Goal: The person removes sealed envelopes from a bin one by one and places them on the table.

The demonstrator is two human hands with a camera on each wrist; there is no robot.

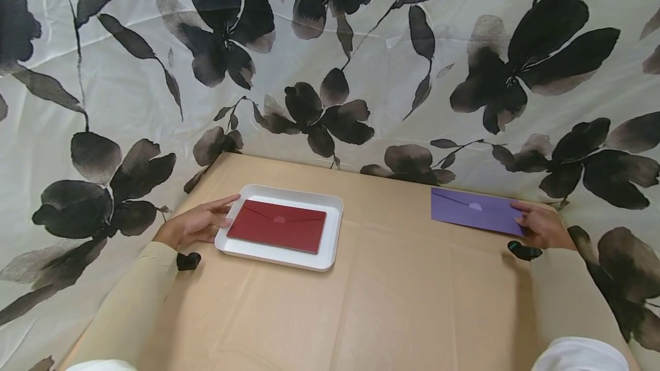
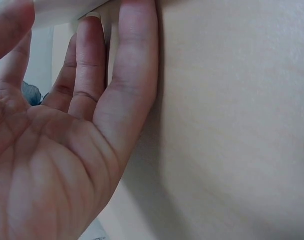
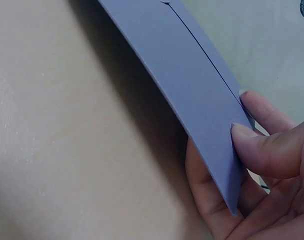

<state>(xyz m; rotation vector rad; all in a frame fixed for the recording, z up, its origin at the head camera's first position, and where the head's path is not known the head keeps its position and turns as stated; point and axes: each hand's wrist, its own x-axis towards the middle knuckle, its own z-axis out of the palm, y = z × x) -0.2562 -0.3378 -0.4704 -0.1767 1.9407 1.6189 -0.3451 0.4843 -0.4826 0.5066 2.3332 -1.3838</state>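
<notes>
A purple envelope (image 1: 471,208) with a half-round mark at its flap is at the right of the head view. My right hand (image 1: 543,225) pinches its right end, with the thumb (image 3: 262,147) on top and fingers underneath in the right wrist view. On the left, a red envelope (image 1: 281,228) lies flap side up in a white rectangular tray (image 1: 332,245). My left hand (image 1: 201,223) is at the tray's left side, its fingertips touching the rim. In the left wrist view the fingers (image 2: 134,60) stretch out nearly straight toward the tray, palm showing.
The tray stands on a table with a tan cover (image 1: 392,302). Behind and on both sides hangs a white cloth with dark flowers (image 1: 319,113), meeting the table's far edge. A dark band (image 1: 524,251) is at the right wrist, another dark piece (image 1: 188,261) at the left.
</notes>
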